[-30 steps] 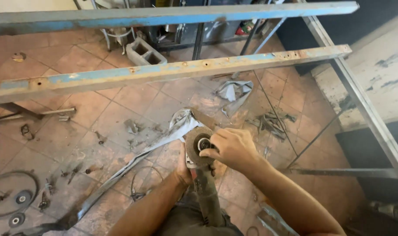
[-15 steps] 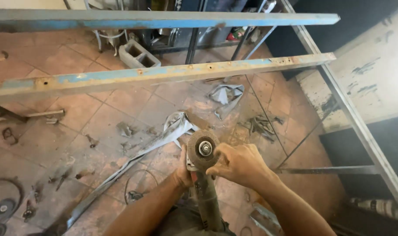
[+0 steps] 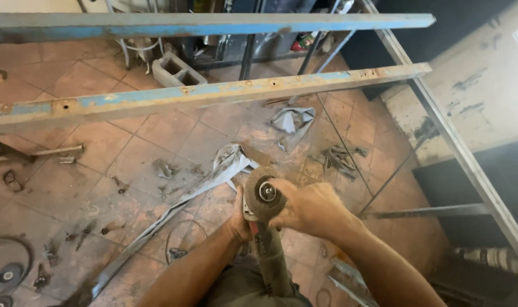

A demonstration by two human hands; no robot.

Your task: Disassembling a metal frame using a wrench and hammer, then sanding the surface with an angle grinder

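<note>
**A:** What fills your view, biggest first?

**B:** I see the reddish tiled floor (image 3: pixel 156 142) everywhere, littered with scrap. Across the far side run two long steel bars with flaking blue paint: the nearer bar (image 3: pixel 213 96) crosses from left to right, and the farther bar (image 3: pixel 213 24) lies above it in the view. On the right a pale metal frame rail (image 3: pixel 469 165) slants from far to near.

**A:** And smaller things?

**B:** A long bent strip of grey sheet metal (image 3: pixel 173 210) lies on the floor, running from near left toward the middle. A grey hollow concrete block (image 3: pixel 178 70) sits far, between the bars. A crumpled grey metal scrap (image 3: pixel 293 120) lies right of centre.

**A:** Where's the tool?

**B:** In the near centre, I have the grey angle grinder (image 3: pixel 267 250) standing with its body running down toward me and its round flap disc (image 3: pixel 263 192) facing up.

**A:** The hands?

**B:** My left hand (image 3: pixel 239 219) has its grip wrapped around the grinder just below the head. My right hand (image 3: pixel 310 207) has its fingers closed on the disc's right edge, near the centre nut.
</note>
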